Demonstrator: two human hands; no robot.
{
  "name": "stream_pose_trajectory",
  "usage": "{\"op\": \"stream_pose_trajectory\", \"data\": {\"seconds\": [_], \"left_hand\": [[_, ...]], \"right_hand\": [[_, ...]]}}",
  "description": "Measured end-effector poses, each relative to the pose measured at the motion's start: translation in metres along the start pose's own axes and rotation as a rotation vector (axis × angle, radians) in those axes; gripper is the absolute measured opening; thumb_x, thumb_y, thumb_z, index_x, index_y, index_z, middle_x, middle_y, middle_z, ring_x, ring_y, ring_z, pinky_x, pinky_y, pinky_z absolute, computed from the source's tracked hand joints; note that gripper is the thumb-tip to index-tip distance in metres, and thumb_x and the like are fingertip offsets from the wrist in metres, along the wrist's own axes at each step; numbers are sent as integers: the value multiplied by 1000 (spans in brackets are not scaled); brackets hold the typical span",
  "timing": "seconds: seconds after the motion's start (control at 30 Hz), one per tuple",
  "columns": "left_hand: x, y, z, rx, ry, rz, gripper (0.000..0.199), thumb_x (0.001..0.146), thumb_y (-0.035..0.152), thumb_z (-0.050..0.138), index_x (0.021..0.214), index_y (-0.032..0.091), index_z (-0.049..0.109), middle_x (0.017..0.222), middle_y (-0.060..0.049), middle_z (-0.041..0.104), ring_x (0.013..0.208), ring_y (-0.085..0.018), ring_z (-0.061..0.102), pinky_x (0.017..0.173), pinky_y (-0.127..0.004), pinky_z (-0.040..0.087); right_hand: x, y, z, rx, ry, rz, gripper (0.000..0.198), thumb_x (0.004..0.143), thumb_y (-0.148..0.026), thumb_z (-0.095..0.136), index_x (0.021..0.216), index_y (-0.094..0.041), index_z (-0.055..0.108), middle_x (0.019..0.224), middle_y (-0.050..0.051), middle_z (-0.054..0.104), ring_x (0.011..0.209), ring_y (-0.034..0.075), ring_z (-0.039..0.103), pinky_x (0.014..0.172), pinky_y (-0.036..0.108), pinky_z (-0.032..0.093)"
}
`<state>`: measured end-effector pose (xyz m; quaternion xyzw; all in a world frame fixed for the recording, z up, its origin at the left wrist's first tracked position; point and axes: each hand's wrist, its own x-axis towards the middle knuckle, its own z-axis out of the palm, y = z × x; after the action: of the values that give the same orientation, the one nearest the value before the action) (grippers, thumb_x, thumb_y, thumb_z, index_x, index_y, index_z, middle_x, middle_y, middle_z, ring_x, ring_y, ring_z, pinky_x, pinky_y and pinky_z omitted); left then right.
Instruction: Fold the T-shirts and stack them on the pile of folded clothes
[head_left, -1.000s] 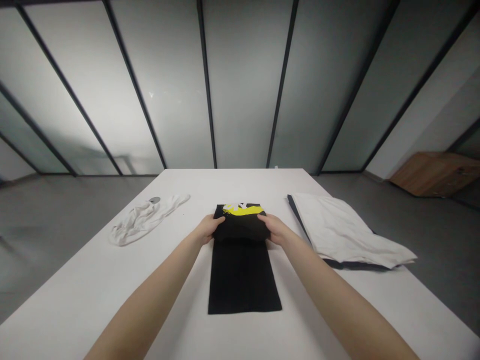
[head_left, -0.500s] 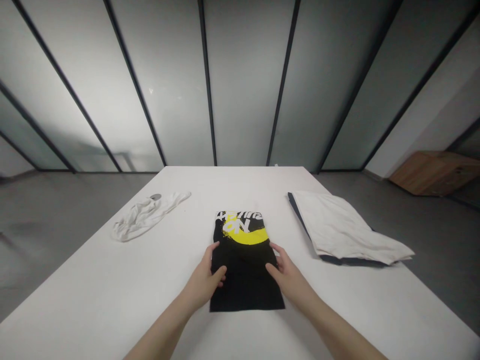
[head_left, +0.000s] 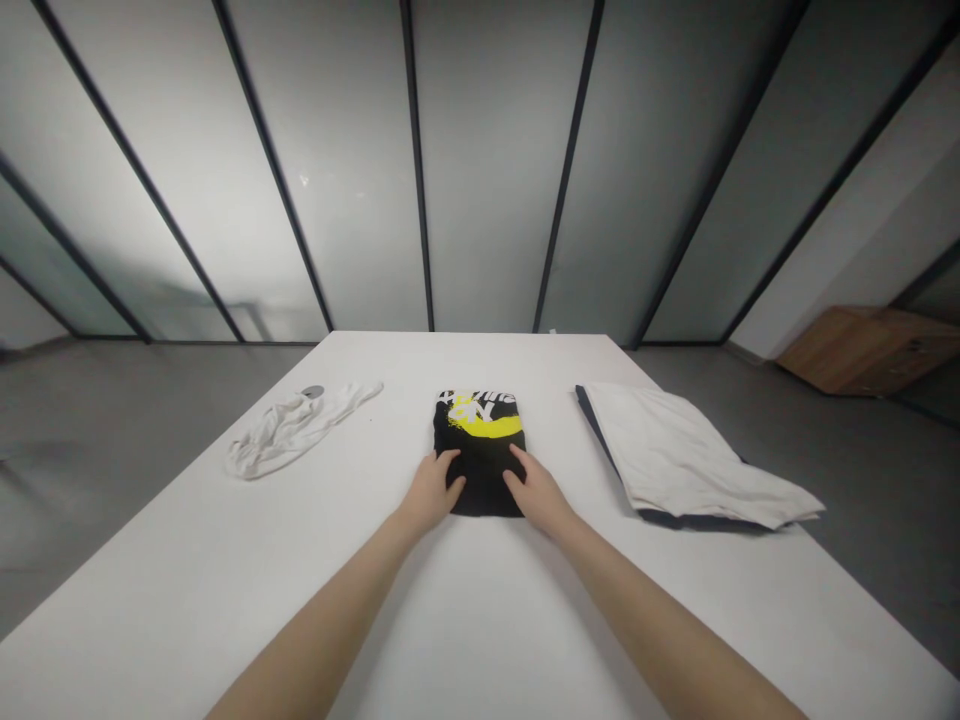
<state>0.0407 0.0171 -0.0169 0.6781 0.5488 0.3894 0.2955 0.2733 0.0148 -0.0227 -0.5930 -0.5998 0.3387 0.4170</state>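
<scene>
A folded black T-shirt [head_left: 484,470] with white lettering and a yellow swoosh lies in the middle of the white table. My left hand [head_left: 435,488] holds its left side near the front corner, thumb and index finger showing on top. At the opposite side, my right hand [head_left: 541,495] grips the right edge in the same way. The other fingers of both hands are mostly hidden.
A crumpled white cloth [head_left: 277,440] lies on the left of the table [head_left: 480,640], a grey disc [head_left: 313,391] beside it. On the right is a white garment [head_left: 675,450] over a dark one. A wooden cabinet [head_left: 862,350] stands beyond.
Both hands have moved forward, away from me, taking the black T-shirt with them farther up the table. The cloths at the sides have stayed put.
</scene>
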Motion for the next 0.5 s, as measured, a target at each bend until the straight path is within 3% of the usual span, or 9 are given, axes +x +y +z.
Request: {"op": "stream_pose_trajectory", "data": {"seconds": [0.13,0.2,0.3,0.37,0.5], "left_hand": [[37,-2,-8,69,-40,-63,44,88,29,71,131,20,71,117,-12,76,93,-27,71,95,-44,56],[42,-3,-12,61,8,-66,38,93,35,65,126,19,74,113,-10,78,92,-25,72,93,-41,57],[35,-3,-16,-1,57,-57,38,96,44,61,120,19,77,103,-9,79,93,-25,73,88,-38,58],[23,-2,-18,-22,19,-58,43,98,48,57,122,18,77,99,-9,79,89,-25,73,84,-37,58],[-8,-1,-22,103,-71,-6,44,95,45,62,130,20,72,114,-10,78,92,-25,72,83,-38,58]], "right_hand": [[38,-10,0,-45,45,8,47,87,-22,64,133,-15,72,143,15,68,137,29,61,123,46,40],[45,-10,-3,-28,67,-3,38,89,-22,60,123,-17,77,134,12,74,131,27,65,120,44,45],[40,-4,-9,58,58,35,34,90,-24,57,116,-21,79,118,8,79,109,25,74,103,43,59],[29,2,-12,224,23,112,34,89,-28,60,118,-22,77,113,7,80,93,24,76,85,40,65],[1,16,-17,482,-32,204,40,83,-32,71,121,-21,74,118,9,77,92,22,75,76,35,67]]}}
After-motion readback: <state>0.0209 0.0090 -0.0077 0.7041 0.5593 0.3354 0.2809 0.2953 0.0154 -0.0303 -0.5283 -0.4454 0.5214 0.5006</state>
